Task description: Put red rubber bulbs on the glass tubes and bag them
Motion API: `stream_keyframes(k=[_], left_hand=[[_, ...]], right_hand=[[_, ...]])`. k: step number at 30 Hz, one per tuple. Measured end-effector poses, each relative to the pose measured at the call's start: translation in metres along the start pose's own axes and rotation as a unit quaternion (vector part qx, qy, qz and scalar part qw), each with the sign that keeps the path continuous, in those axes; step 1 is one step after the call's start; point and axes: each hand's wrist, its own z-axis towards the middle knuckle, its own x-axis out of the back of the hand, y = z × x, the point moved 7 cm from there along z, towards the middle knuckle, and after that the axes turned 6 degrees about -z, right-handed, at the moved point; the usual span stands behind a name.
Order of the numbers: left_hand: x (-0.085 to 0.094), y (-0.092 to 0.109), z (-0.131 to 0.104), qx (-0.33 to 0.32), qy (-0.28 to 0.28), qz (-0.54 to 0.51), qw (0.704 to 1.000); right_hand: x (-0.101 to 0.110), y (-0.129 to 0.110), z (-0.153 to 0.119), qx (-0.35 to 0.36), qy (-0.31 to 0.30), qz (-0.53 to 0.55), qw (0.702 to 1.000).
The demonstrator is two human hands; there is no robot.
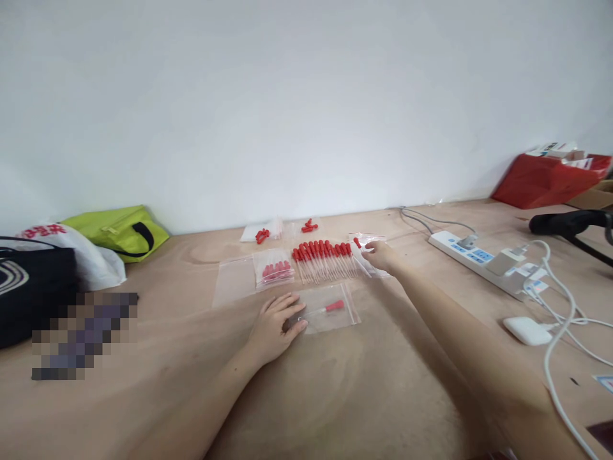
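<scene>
Hands, two: left hand (278,327), spread, fingers and thumb resting on a single-dropper bag; right hand (377,255), fingers bunched, whether closed on anything cannot be told.

Left to right on the surface (364,390):

Flat clear bag (232,282), overlapped by its neighbour; likely to slide if that is dragged.

Bag stack (272,271), pink-red bulbs inside; may slump if nudged.

Dropper row (322,250), red bulbs away from the wearer, slender stems nearer; a sideways knock could roll or scatter it.

Single-dropper bag (341,321), stem tip between left thumb and fingers; hard pressure might bend or crack the stem.

End dropper (357,243), beside the right fingers; a careless brush could shift it.

Right-hand bag (380,273), partly hidden by the right hand; a tug might crease it.
</scene>
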Motion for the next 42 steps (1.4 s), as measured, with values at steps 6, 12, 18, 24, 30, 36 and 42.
stream_keyframes(k=[6, 12, 18, 24, 30, 36, 42], left_hand=[[0.002, 0.001, 0.001, 0.008, 0.004, 0.009, 1.0], [0.004, 0.001, 0.001, 0.005, 0.013, 0.005, 1.0], [0.003, 0.0, 0.001, 0.005, 0.008, 0.011, 1.0], [0.003, 0.001, 0.001, 0.007, 0.004, 0.011, 1.0], [0.003, 0.0, 0.001, -0.001, 0.015, 0.015, 1.0], [0.003, 0.0, 0.001, 0.001, 0.012, 0.013, 1.0], [0.005, 0.003, 0.001, 0.009, 0.007, 0.011, 1.0]], right_hand=[[-0.025, 0.008, -0.046, 0.081, -0.007, 0.275, 0.958], [-0.036, 0.016, -0.065, 0.06, 0.023, 0.364, 0.929], [-0.038, 0.009, -0.07, 0.053, 0.051, 0.388, 0.919], [-0.032, 0.008, -0.074, 0.079, 0.086, 0.366, 0.923], [-0.021, 0.013, -0.075, 0.075, 0.12, 0.346, 0.928], [-0.039, 0.0, -0.083, 0.075, 0.052, 0.432, 0.897], [-0.05, -0.014, -0.093, 0.102, -0.032, 0.448, 0.888]])
